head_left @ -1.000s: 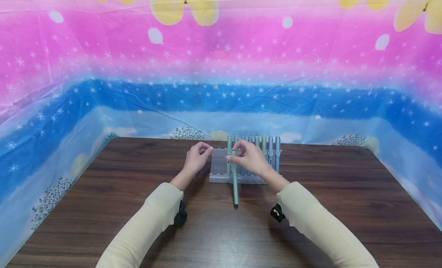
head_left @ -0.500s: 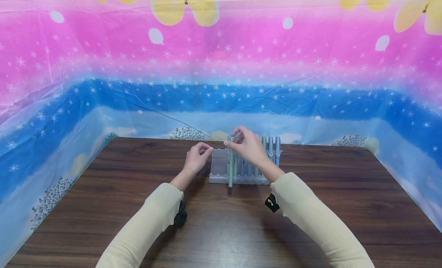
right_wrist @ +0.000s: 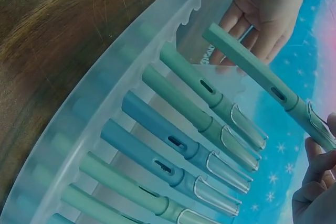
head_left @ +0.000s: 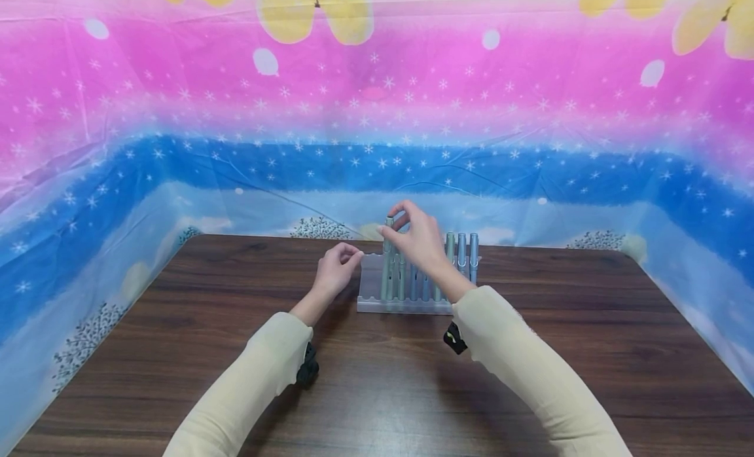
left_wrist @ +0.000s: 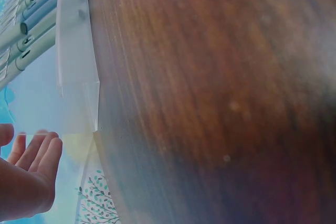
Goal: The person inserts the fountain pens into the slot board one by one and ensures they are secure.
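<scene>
In the head view my right hand point(head_left: 419, 241) pinches a green fountain pen by its clip-bearing cap. The right wrist view shows this pen point(right_wrist: 251, 65) slanting above the frosted clear pen rack point(right_wrist: 107, 59), its body end apart from the rack's notched front ledge. Beside it, a green pen point(right_wrist: 186, 72) lies in the end occupied slot. Several more green pens and blue pens point(right_wrist: 152, 116) lean in a row, clips facing up. My left hand point(head_left: 336, 274) holds the rack's upper left corner between thumb and fingers; its fingers point(left_wrist: 48, 156) also show in the left wrist view.
The rack stands toward the back of a dark wood-grain table point(head_left: 377, 391). Behind it hangs a pink and blue printed cloth point(head_left: 377, 162). The rack's left part point(head_left: 371, 277) holds no pens. A black wrist camera point(head_left: 307, 365) sits at the left cuff.
My right hand has risen and moved slightly left and away from me, carrying the green pen from before the rack to over its left slots. My left hand stays at the corner.
</scene>
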`<state>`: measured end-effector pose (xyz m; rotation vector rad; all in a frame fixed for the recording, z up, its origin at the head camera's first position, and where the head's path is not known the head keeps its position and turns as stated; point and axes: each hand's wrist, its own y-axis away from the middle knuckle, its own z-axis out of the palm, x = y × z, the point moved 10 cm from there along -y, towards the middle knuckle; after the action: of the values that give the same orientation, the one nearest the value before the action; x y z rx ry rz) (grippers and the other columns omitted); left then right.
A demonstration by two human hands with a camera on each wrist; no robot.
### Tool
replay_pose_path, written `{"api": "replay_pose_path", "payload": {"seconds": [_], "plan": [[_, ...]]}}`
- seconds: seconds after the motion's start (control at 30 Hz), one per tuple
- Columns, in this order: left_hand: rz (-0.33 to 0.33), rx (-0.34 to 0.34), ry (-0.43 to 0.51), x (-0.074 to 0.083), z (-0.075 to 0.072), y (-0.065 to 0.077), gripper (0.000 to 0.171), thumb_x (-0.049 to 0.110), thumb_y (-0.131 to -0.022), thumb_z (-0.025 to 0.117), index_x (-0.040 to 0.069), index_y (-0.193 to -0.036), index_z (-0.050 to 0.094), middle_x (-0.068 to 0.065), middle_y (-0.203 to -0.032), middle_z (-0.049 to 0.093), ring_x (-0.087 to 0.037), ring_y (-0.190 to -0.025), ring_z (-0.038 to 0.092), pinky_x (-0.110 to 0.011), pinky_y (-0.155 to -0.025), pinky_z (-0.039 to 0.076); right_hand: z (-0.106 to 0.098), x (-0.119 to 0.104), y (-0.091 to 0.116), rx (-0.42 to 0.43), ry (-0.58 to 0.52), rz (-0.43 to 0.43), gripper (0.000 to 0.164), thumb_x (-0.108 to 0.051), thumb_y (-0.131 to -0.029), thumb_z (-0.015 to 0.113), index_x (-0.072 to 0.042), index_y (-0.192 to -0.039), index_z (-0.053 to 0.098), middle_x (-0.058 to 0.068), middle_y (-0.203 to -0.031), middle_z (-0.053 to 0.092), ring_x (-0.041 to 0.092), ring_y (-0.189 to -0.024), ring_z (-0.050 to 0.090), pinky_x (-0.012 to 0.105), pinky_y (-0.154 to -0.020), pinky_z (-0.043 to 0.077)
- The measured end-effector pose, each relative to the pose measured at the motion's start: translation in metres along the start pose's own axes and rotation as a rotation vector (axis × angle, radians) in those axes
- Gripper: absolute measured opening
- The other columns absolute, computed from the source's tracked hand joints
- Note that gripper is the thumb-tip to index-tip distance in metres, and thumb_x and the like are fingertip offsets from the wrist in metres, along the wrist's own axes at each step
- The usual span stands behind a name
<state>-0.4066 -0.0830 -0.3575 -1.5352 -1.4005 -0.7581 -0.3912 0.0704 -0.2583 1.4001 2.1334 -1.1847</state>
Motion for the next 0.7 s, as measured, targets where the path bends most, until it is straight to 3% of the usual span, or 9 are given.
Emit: {"api": "replay_pose_path", "payload": {"seconds": [0.27, 0.7], "plan": [[0.011, -0.008, 0.013, 0.002, 0.000, 0.001, 0.017, 0.017, -0.088, 0.056, 0.001, -0.093, 0.058, -0.013, -0.096, 0.062, -0.025, -0.094, 0.057, -0.038, -0.080, 0.044, 0.004, -0.006, 0.004, 0.072, 0.014, -0.086, 0.022, -0.025, -0.080, 0.066, -0.015, -0.095, 0.053, -0.002, -0.074, 0.059, 0.012, -0.052, 0.048, 0.028, -0.046, 0.038], [-0.002, -0.008, 0.010, 0.000, 0.001, 0.000, 0.018, 0.019, -0.088, 0.055, 0.002, -0.093, 0.058, -0.012, -0.095, 0.062, -0.024, -0.093, 0.057, -0.037, -0.079, 0.044, 0.016, 0.006, 0.012, 0.093, 0.023, -0.089, 0.024, -0.028, -0.081, 0.064, -0.016, -0.097, 0.053, -0.002, -0.077, 0.060, 0.009, -0.050, 0.049, 0.027, -0.043, 0.038]]}}
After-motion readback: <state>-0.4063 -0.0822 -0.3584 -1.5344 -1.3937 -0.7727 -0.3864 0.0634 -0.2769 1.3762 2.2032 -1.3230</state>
